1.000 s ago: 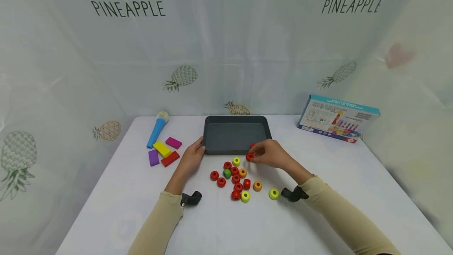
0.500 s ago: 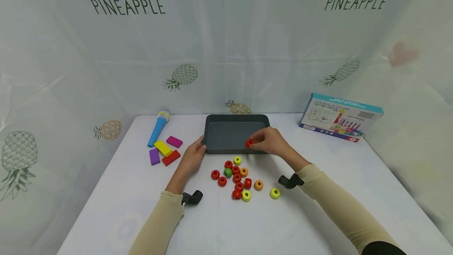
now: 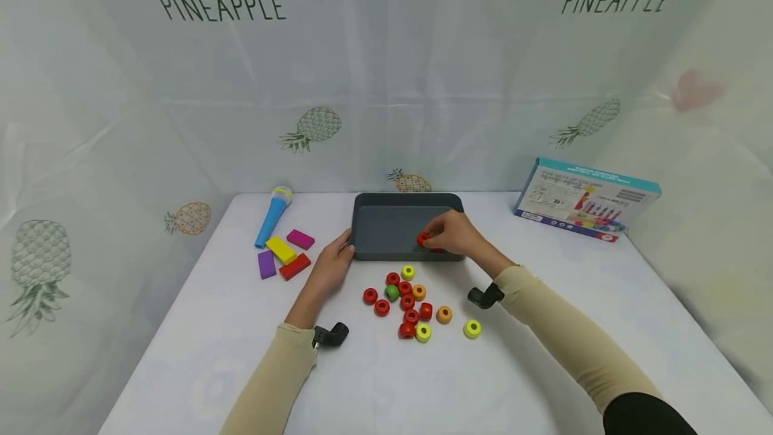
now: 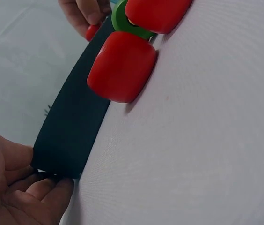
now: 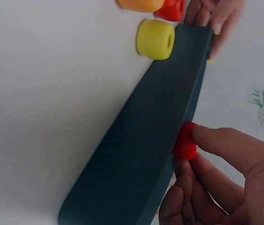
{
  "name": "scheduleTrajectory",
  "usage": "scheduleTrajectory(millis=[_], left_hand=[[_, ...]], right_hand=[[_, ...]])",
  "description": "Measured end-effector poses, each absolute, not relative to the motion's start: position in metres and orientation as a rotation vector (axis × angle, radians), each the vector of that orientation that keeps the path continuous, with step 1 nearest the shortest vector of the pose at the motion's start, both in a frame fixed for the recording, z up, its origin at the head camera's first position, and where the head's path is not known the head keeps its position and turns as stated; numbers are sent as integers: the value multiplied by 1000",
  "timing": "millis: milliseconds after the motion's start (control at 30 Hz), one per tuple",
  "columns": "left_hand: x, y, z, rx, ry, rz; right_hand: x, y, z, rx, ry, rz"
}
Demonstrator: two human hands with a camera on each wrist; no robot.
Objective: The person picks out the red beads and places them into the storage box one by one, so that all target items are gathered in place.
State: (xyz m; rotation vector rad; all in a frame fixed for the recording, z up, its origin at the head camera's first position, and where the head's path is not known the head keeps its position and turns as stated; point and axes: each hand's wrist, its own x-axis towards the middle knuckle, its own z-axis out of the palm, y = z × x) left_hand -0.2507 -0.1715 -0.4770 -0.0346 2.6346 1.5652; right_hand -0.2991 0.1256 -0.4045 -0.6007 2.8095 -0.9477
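My left hand [image 3: 329,268] grips the left near corner of a dark grey tray [image 3: 386,223]; in the left wrist view its thumb and fingers [image 4: 52,197] hold the tray's end. Above the tray's front right part, my right hand [image 3: 457,233] pinches a red bead [image 5: 185,141] between thumb and fingers. Another red bead [image 3: 436,250] shows partly under that hand, inside the tray. In front of the tray lie several loose beads: red [image 3: 382,307], yellow [image 3: 408,272], orange [image 3: 444,315], and one green [image 3: 391,293].
On the left lie a blue toy microphone [image 3: 274,217] and several coloured blocks, among them a yellow block [image 3: 281,250] and a red block [image 3: 294,266]. A printed box [image 3: 588,199] leans at the back right. Behind the white table [image 3: 199,354] hangs a pineapple-print curtain [image 3: 453,86].
My right hand has carried the red bead from before the tray's front edge up and over into the tray area. The left hand keeps its hold on the tray.
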Motion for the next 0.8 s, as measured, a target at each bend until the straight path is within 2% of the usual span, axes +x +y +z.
scheduleTrajectory(millis=[800], left_hand=[[-251, -172, -476, -56, 2608, 1591]], right_hand=[[-316, 114, -429, -577, 2811, -848]])
